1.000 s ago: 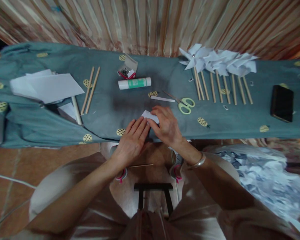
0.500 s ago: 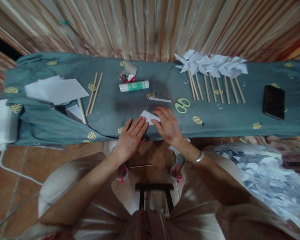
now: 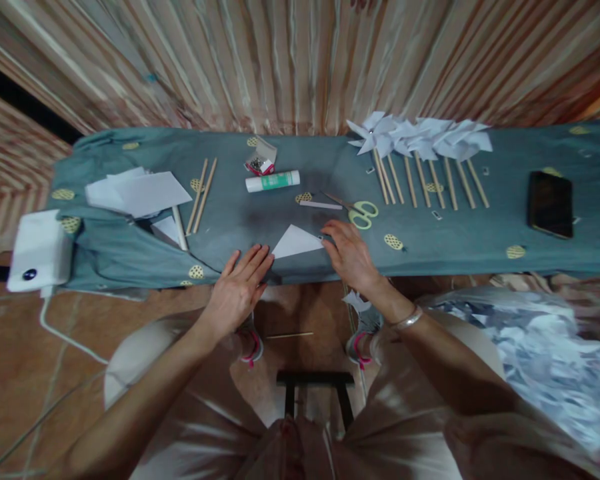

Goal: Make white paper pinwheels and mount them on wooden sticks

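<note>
A sheet of white paper point(image 3: 297, 242), folded into a triangle, lies near the front edge of the cloth-covered table. My left hand point(image 3: 239, 285) is stretched out flat, its fingertips at the paper's left corner. At the opposite corner, my right hand point(image 3: 351, 259) has thumb and forefinger closed on the paper's tip. Just beyond the paper are a thin white paper strip point(image 3: 321, 205) and green-handled scissors point(image 3: 363, 215) with their blades pointing away to the left.
A glue stick point(image 3: 273, 181) lies before an opened small box of pins point(image 3: 261, 160). Paper pinwheels point(image 3: 420, 137) on wooden sticks line the back right, and a phone point(image 3: 550, 204) lies farther right. Two sticks point(image 3: 201, 197) and stacked paper point(image 3: 153, 193) are at left, near a white device point(image 3: 40, 252).
My hands have moved apart to the paper's two ends, uncovering its triangular shape. The left hand went left and the right hand slightly right. The whole view has shifted a little.
</note>
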{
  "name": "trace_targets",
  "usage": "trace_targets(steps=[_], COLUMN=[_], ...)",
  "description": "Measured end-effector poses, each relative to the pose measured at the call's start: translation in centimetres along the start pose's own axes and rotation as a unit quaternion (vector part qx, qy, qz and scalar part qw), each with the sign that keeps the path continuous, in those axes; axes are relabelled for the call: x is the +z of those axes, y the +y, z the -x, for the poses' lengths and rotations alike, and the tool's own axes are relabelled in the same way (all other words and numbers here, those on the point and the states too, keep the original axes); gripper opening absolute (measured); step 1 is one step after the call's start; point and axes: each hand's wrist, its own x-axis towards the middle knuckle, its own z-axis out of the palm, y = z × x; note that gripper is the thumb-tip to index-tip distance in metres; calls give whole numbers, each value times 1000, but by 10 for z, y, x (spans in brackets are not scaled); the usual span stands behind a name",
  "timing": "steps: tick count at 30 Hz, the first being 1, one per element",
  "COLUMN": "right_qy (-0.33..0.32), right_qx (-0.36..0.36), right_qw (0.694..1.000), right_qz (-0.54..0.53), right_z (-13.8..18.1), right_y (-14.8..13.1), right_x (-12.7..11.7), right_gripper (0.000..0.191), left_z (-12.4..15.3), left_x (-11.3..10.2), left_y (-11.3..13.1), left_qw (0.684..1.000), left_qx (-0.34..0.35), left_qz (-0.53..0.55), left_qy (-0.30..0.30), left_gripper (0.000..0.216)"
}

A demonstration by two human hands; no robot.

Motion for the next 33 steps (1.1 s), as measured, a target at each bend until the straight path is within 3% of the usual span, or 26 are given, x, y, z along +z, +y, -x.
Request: trace_targets(steps=[13,20,33], right_qy=[0,-43,-50], right_qx=[-7,20,25], right_qw=[999,997,998], right_qz=[-43,-55,-38], right_z=[-2,-8,-15], right_y=[-1,-9,-17], right_x=[-6,-4,2], right_gripper=[29,21,37], left_z=[10,10,10], left_x=[9,16,16], left_y=[7,8,10], left_qw=[999,997,996], left_qx=[-31,-37,-38], left_qz=[7,-1,-1], left_qy=[31,70,83], left_gripper=[54,52,54])
